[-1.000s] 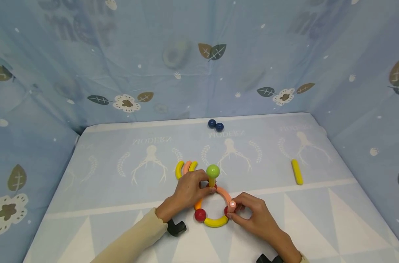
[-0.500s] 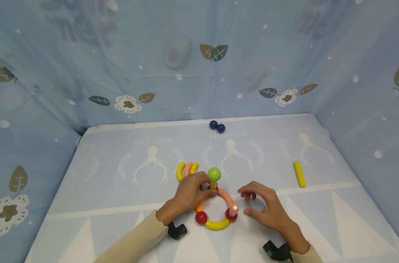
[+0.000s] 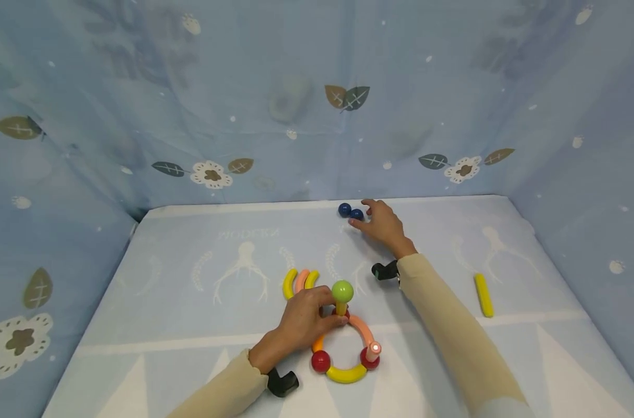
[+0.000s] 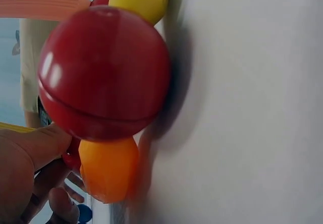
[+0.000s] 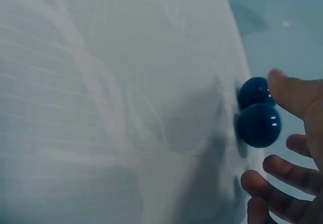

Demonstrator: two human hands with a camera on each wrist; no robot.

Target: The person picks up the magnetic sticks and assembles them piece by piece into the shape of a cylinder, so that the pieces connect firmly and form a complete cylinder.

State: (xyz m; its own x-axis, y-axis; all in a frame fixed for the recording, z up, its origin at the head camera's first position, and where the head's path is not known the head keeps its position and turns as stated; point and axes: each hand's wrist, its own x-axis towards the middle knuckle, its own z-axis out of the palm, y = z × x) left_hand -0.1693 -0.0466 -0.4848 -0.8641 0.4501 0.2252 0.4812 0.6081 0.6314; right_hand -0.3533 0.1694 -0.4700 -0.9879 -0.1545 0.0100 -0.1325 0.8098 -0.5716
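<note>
A ring of curved sticks and red balls lies on the table; its near-left red ball (image 3: pixel 320 361) looms large in the left wrist view. My left hand (image 3: pixel 305 319) pinches the back red ball (image 4: pixel 71 156), where a yellow stick topped by a green ball (image 3: pixel 342 291) stands up. A pink stick (image 3: pixel 373 350) rises from the right-hand red ball (image 3: pixel 369 361). Far back, my right hand (image 3: pixel 382 223) spreads its thumb and fingers beside two dark blue balls (image 5: pixel 259 125). The thumb lies close to them; whether it touches cannot be told.
Two yellow curved sticks and a pink one (image 3: pixel 301 281) lie behind my left hand. A straight yellow stick (image 3: pixel 483 295) lies at the right. Patterned cloth (image 3: pixel 296 145) hangs behind the table's back edge, close to the blue balls.
My right hand has let go of the pink stick and moved away to the back, up to the blue balls. The pink stick stays standing. My left hand keeps its hold.
</note>
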